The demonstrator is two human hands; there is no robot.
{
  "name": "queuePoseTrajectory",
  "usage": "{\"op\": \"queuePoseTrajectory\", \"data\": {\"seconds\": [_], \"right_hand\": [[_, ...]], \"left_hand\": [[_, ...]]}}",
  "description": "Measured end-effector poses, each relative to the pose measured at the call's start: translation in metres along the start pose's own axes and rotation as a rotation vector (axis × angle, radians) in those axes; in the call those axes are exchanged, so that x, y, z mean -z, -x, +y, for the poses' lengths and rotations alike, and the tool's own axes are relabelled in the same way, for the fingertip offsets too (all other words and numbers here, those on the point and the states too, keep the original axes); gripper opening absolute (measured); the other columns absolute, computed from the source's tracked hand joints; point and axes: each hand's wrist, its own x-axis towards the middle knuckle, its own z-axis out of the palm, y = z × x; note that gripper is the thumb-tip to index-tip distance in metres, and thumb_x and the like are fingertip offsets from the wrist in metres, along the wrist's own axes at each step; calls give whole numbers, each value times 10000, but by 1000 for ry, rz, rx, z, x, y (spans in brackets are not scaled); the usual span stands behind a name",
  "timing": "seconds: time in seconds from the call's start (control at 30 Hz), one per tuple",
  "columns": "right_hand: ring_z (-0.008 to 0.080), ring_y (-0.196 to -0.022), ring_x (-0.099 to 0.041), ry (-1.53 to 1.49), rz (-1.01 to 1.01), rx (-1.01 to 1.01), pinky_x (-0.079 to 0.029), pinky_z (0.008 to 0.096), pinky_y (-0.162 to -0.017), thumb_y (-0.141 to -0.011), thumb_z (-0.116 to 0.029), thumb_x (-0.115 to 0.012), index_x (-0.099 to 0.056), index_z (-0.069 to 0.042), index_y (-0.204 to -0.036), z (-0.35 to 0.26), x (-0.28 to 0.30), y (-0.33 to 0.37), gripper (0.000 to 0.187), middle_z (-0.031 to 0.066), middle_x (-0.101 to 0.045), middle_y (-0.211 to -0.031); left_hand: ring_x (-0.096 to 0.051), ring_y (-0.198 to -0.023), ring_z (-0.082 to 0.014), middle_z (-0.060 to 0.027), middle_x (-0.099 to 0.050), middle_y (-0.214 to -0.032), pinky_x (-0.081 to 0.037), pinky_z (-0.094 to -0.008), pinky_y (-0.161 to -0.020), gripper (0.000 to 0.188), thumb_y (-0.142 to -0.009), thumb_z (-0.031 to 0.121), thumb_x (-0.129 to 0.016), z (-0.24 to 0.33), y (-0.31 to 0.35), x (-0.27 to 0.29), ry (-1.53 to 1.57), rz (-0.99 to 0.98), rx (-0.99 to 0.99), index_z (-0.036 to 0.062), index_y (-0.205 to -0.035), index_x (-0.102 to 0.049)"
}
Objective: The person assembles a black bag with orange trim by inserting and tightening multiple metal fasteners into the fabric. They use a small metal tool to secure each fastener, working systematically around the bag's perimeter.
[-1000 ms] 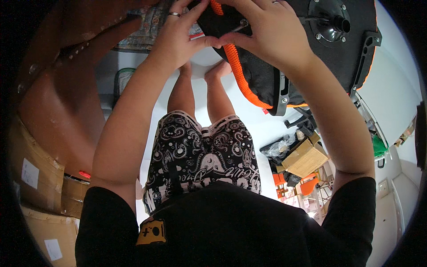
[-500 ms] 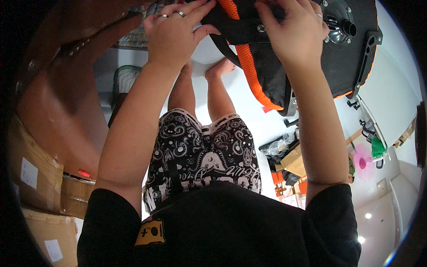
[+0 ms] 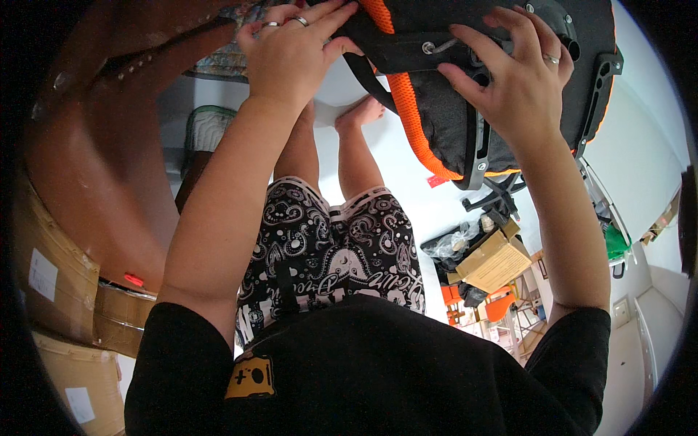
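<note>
A chair seat [image 3: 443, 109], black with orange mesh edging, lies with its underside facing me at the top right. My left hand [image 3: 287, 65] rests its outstretched fingers on the black part at the chair's left edge, thumb apart. A bent metal rod, looking like a hex key [image 3: 441, 48], sits at a round bolt on a black strip. Beside it, my right hand [image 3: 523, 91] has its thumb and fingers spread and bent over the chair's underside. Its fingertips are near the rod, with no clear grip on it. A black armrest bracket [image 3: 480, 149] is below the right hand.
A brown leather-like sofa [image 3: 109, 196] curves along the left, with cardboard boxes [image 3: 54, 265] below it. At right, an open cardboard box [image 3: 494, 261] lies by plastic wrap [image 3: 454, 243]. A black star-shaped chair base [image 3: 498, 196] is on the white floor.
My right hand has moved right and its fingers have spread, uncovering the bent metal rod at the bolt. My left hand has stayed nearly in place on the chair.
</note>
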Motion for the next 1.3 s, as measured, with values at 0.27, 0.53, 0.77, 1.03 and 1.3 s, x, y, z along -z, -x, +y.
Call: {"op": "queuePoseTrajectory", "data": {"seconds": [0.27, 0.53, 0.77, 1.03, 1.3], "right_hand": [[305, -1291, -368, 73, 55, 97, -197, 677, -1047, -743, -356, -727, -713, -143, -738, -13, 1, -20, 214, 15, -588, -1080], [302, -1330, -328, 43, 258, 35, -104, 675, -1086, -769, -286, -706, -682, -136, -690, -26, -23, -7, 171, -7, -546, -1126], [247, -1065, -499, 143, 483, -224, -334, 498, -887, -777, -318, -766, -708, -175, -731, -56, -47, 9, 161, -76, -610, -1044], [280, -1193, -394, -32, 358, -406, -302, 561, -893, -752, -203, -691, -722, -258, -995, -70, -47, 55, 251, -60, -492, -1292], [253, -1255, -459, 138, 151, 251, -328, 529, -1008, -824, -222, -706, -695, -266, -1014, 10, -11, 21, 196, -27, -574, -1246]], "left_hand": [[-447, -1244, -221, 27, -562, -1391, -232, -448, -1058, 448, -910, 307, -597, 16, -1, 18, -63, -47, 62, 183, -1340, -587], [-465, -1165, -237, 22, -594, -1354, -237, -443, -1019, 439, -883, 273, -630, 5, -1, 0, -35, 99, -20, 160, -1306, -615], [-476, -1157, -238, 21, -625, -1304, -253, -468, -1001, 452, -840, 268, -669, 5, -1, -10, -68, 193, -102, 150, -1275, -637], [-458, -1235, -272, -38, -600, -1312, -266, -525, -1039, 557, -820, 361, -692, 3, 7, -19, -99, 170, -190, 113, -1309, -593], [-351, -1349, -368, -194, -439, -1426, -237, -553, -1090, 856, -767, 492, -743, 22, 4, -22, -14, 65, -256, 8, -1397, -425]]}}
